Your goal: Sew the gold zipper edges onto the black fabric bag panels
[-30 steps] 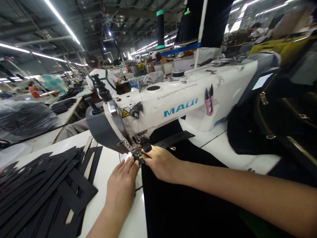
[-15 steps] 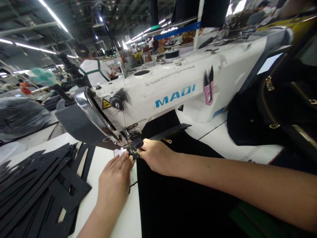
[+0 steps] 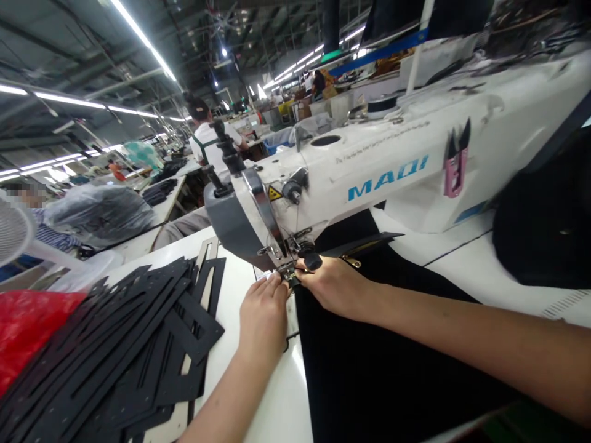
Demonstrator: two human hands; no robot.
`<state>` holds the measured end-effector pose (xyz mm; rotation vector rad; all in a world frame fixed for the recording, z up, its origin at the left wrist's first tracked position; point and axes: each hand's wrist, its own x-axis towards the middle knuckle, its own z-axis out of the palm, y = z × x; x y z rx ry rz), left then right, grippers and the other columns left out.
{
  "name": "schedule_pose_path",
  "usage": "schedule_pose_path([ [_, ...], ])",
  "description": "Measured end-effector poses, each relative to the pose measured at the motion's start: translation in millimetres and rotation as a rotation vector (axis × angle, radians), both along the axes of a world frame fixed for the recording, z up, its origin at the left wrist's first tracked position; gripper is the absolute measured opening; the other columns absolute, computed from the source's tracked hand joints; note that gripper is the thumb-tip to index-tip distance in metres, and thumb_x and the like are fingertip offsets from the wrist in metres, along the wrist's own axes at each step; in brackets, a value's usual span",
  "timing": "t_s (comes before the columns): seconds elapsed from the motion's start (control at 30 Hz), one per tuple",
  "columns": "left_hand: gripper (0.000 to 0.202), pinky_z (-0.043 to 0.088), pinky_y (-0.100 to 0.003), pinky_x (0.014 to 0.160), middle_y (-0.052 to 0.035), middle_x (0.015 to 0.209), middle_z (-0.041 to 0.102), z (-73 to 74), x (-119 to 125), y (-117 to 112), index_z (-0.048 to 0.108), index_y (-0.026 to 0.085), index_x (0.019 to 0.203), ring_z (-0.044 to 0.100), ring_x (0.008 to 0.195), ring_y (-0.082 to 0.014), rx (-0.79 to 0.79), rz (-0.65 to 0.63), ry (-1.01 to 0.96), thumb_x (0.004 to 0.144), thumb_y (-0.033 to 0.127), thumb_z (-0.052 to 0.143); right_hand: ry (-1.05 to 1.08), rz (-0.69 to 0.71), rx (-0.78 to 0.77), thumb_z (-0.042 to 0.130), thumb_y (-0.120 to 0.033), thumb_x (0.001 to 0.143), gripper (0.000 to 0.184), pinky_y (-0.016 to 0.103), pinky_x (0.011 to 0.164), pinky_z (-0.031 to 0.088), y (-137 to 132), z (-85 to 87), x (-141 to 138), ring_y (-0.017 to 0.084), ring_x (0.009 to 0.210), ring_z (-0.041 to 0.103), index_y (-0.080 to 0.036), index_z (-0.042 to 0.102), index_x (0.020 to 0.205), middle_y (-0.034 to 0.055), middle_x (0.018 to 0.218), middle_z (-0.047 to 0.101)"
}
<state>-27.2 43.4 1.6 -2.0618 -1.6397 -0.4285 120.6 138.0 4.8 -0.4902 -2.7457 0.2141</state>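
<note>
A white sewing machine (image 3: pixel 388 166) stands in front of me. Black fabric (image 3: pixel 369 369) runs under its arm and spreads down toward me. Right of the presser foot (image 3: pixel 290 274), my right hand (image 3: pixel 335 286) is closed, its fingers pinching the edge of the fabric. My left hand (image 3: pixel 265 311) is to the left of the foot, fingers pressed together on the edge of the work, their tips close to the needle. A small white piece shows by those fingertips. Behind my right hand lies a black strip with a gold zipper pull (image 3: pixel 353 261).
Flat black cut pieces with slots (image 3: pixel 138 344) are heaped at the left, beside a red plastic bag (image 3: pixel 32 326) and a white mesh fan-like object (image 3: pixel 13 227). Pink thread snips (image 3: pixel 456 163) hang on the machine arm. More black fabric (image 3: pixel 545 227) lies at the right. People work behind.
The view has swung left, so the machine and hands appear farther right and the red bag has come into sight. Both hands stay by the presser foot.
</note>
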Motion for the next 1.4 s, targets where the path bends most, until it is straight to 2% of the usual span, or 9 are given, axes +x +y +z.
schedule_pose_path([
  [0.23, 0.019, 0.05, -0.035, 0.083, -0.0092, 0.092, 0.07, -6.1, -1.4, -0.4, 0.062, 0.016, 0.082, 0.066, 0.084, -0.0206, -0.013, 0.058, -0.058, 0.089, 0.012, 0.044, 0.038, -0.016, 0.02, 0.045, -0.006, 0.084, 0.02, 0.03, 0.076, 0.045, -2.8, -2.2, -3.4, 0.02, 0.087, 0.055, -0.013, 0.063, 0.09, 0.0081, 0.097, 0.062],
  [0.43, 0.017, 0.053, -0.037, 0.074, -0.0078, 0.092, 0.07, -0.3, -3.9, -2.7, 0.063, 0.017, 0.078, 0.066, 0.08, -0.0216, 0.024, 0.1, -0.098, 0.084, 0.008, 0.05, 0.054, -0.062, 0.097, 0.054, -0.015, 0.084, 0.01, 0.031, 0.078, 0.045, 0.3, 13.2, -2.4, 0.02, 0.086, 0.058, -0.015, 0.063, 0.087, 0.0061, 0.092, 0.064],
  [0.6, 0.015, 0.052, -0.039, 0.073, -0.0083, 0.099, 0.063, 8.3, 7.4, -35.8, 0.064, 0.021, 0.088, 0.062, 0.086, -0.0234, -0.065, 0.077, -0.324, 0.081, 0.014, 0.053, -0.034, -0.364, 0.177, 0.066, -0.043, 0.074, 0.04, 0.049, 0.076, 0.047, 0.5, 14.3, 44.9, 0.035, 0.087, 0.059, -0.006, 0.065, 0.088, 0.0206, 0.091, 0.064],
  [0.7, 0.024, 0.05, -0.041, 0.078, -0.009, 0.104, 0.061, 10.8, 24.1, -53.7, 0.063, 0.021, 0.097, 0.058, 0.094, -0.0247, -0.145, -0.066, -0.404, 0.077, 0.009, 0.055, 0.004, -0.308, 0.254, 0.062, -0.026, 0.072, 0.022, 0.046, 0.071, 0.05, -33.8, 5.9, 85.9, 0.033, 0.083, 0.061, -0.011, 0.066, 0.088, 0.0168, 0.09, 0.066],
  [0.77, 0.036, 0.047, -0.043, 0.086, -0.0084, 0.112, 0.06, 16.1, 34.2, -54.8, 0.06, 0.022, 0.106, 0.055, 0.103, -0.0262, -0.232, -0.168, -0.416, 0.074, 0.008, 0.06, 0.103, -0.205, 0.264, 0.055, -0.014, 0.069, 0.028, 0.042, 0.07, 0.051, -63.8, 4.5, 105.8, 0.03, 0.083, 0.063, -0.014, 0.065, 0.095, 0.0125, 0.092, 0.068],
  [0.9, 0.032, 0.043, -0.042, 0.091, -0.0056, 0.108, 0.063, 32.6, 41.9, -34.2, 0.063, 0.022, 0.101, 0.055, 0.102, -0.0246, -0.361, -0.193, -0.504, 0.072, 0.012, 0.07, 0.215, -0.133, -0.038, 0.042, -0.012, 0.08, 0.025, 0.032, 0.07, 0.05, -95.6, 12.2, 118.0, 0.021, 0.078, 0.063, -0.02, 0.065, 0.088, 0.0046, 0.086, 0.068],
  [1.1, 0.01, 0.043, -0.035, 0.08, -0.0016, 0.083, 0.066, 56.3, 37.1, -15.3, 0.066, 0.02, 0.079, 0.06, 0.086, -0.021, -0.351, -0.142, -0.54, 0.072, 0.019, 0.073, 0.225, -0.341, -0.797, 0.025, -0.055, 0.09, 0.053, 0.025, 0.051, 0.042, -80.4, 13.8, 115.0, 0.017, 0.055, 0.056, -0.02, 0.048, 0.058, 0.0021, 0.055, 0.055],
  [1.2, 0.018, 0.042, -0.036, 0.08, -0.0001, 0.082, 0.067, 64.4, 39.8, -23.8, 0.066, 0.021, 0.079, 0.06, 0.085, -0.021, -0.363, -0.157, -0.563, 0.066, 0.019, 0.078, 0.223, -0.352, -0.831, 0.024, -0.06, 0.088, 0.053, 0.025, 0.051, 0.04, -83.3, 16.9, 115.1, 0.018, 0.055, 0.055, -0.021, 0.043, 0.057, 0.0021, 0.055, 0.053],
  [1.4, 0.029, 0.039, -0.035, 0.085, 0.0004, 0.095, 0.068, 63.8, 56.7, -38.5, 0.069, 0.027, 0.09, 0.058, 0.093, -0.0198, -0.409, -0.29, -0.545, 0.065, 0.014, 0.078, 0.279, -0.218, -0.663, 0.022, -0.042, 0.093, 0.044, 0.027, 0.071, 0.044, -98.5, 27.3, 112.4, 0.02, 0.075, 0.061, -0.023, 0.056, 0.073, 0.0054, 0.077, 0.064],
])
